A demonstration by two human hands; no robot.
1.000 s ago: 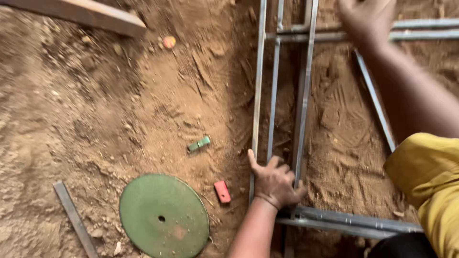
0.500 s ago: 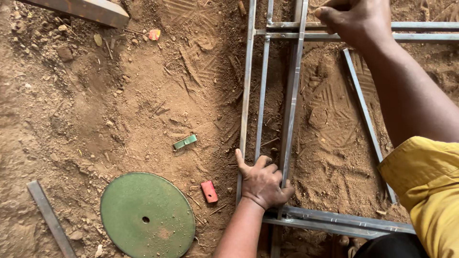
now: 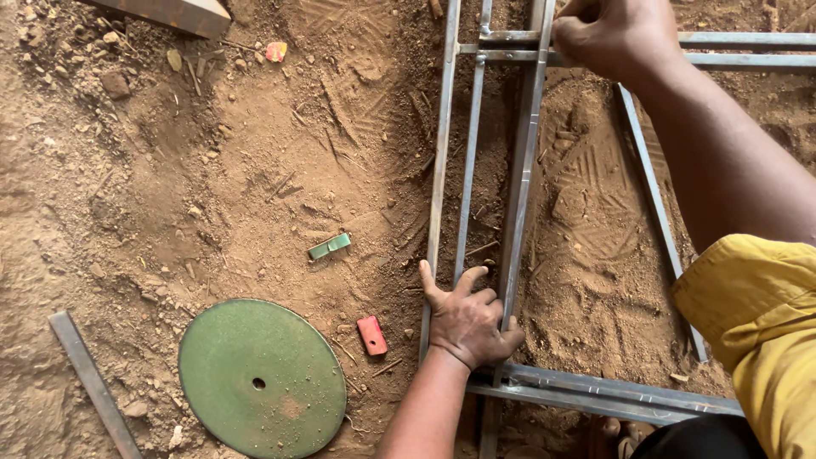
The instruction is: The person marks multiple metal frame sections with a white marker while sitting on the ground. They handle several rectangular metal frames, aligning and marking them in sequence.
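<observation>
Your left hand (image 3: pixel 469 319) lies palm down on the metal frame (image 3: pixel 523 195), which rests flat on the sandy ground (image 3: pixel 255 170). Its fingers (image 3: pixel 476 276) are spread and released, pressing across the long bars near the frame's near crosspiece, with the thumb splayed out against the outermost bar. That forearm runs straight up from the bottom edge. Your right arm reaches well forward, its yellow sleeve (image 3: pixel 756 314) bunched at the shoulder, and your right hand (image 3: pixel 608 34) is clenched knuckles-up over the far crossbar where it meets a long bar. Left of the frame lie a green disc (image 3: pixel 262 378), a small red block (image 3: pixel 371 335) and a small green piece (image 3: pixel 330 246).
</observation>
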